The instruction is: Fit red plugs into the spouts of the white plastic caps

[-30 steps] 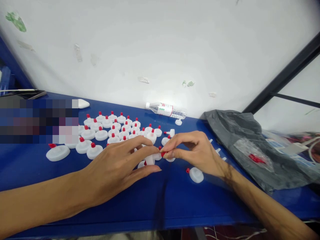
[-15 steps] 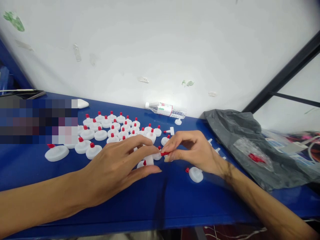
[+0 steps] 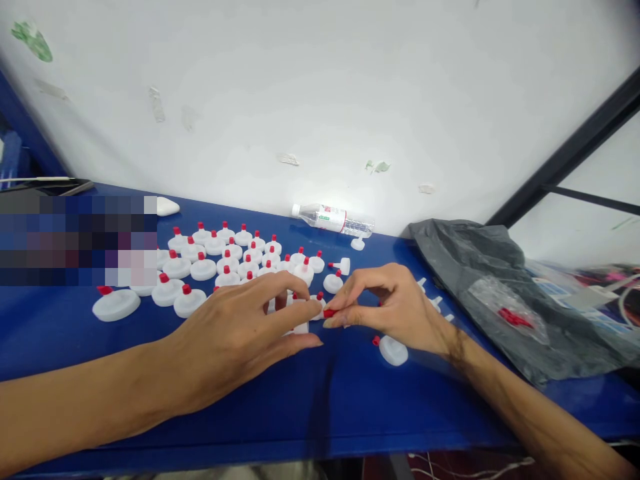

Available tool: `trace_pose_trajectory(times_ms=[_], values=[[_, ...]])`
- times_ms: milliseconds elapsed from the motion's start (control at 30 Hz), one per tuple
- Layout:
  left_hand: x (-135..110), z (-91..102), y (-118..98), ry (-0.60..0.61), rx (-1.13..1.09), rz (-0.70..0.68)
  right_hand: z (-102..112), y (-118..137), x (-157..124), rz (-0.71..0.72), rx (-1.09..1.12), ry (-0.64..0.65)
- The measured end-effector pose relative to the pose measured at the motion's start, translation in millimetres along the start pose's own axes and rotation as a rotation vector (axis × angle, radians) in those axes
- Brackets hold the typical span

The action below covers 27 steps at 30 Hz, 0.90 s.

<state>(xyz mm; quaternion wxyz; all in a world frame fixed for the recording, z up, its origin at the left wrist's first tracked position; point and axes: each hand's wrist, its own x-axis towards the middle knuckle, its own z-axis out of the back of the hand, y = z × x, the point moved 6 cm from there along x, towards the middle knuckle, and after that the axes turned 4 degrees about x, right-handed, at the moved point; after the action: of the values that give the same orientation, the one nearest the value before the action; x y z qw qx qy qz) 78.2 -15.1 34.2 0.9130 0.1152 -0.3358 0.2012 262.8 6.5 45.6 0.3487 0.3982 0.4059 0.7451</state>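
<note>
My left hand (image 3: 255, 317) is curled round a white plastic nozzle cap (image 3: 301, 328), mostly hidden behind the fingers, with its spout side towards the right. Between the thumb and forefinger of my right hand (image 3: 383, 303) is a small red tip cap (image 3: 330, 313), right at the left fingertips. Whether the red piece is seated on the spout is hidden by the fingers. Many white nozzle caps with red tips, such as one white cap (image 3: 203, 269), stand behind and left of my hands. A white cap (image 3: 393, 351) lies below my right wrist with a loose red tip (image 3: 376, 341) beside it.
A clear water bottle (image 3: 333, 219) lies along the wall. On the right, a grey plastic bag (image 3: 465, 267) carries a small clear bag of red tips (image 3: 515, 318). Several bare white spouts (image 3: 435, 303) show by my right wrist. The blue table (image 3: 280, 413) extends below my hands.
The fingers of both hands have shifted slightly around the cap, and the left fingertips now cover more of its spout. The view has moved a little; the other caps have stayed put.
</note>
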Motion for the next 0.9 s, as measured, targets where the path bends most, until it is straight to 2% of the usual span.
trace_pose_trajectory(times_ms=[200, 567, 900], values=[[-1.8, -2.9, 2.1, 0.013, 0.021, -0.009, -2.0, 3.3, -0.4, 0.027, -0.1, -0.009], [1.0, -2.5, 1.3, 0.014, 0.048, 0.024, -3.3, 2.5, 0.5, -0.022, 0.023, 0.039], [1.3, 2.3, 0.5, -0.043, 0.036, 0.015, -0.3, 2.9, 1.4, -0.037, -0.041, 0.028]])
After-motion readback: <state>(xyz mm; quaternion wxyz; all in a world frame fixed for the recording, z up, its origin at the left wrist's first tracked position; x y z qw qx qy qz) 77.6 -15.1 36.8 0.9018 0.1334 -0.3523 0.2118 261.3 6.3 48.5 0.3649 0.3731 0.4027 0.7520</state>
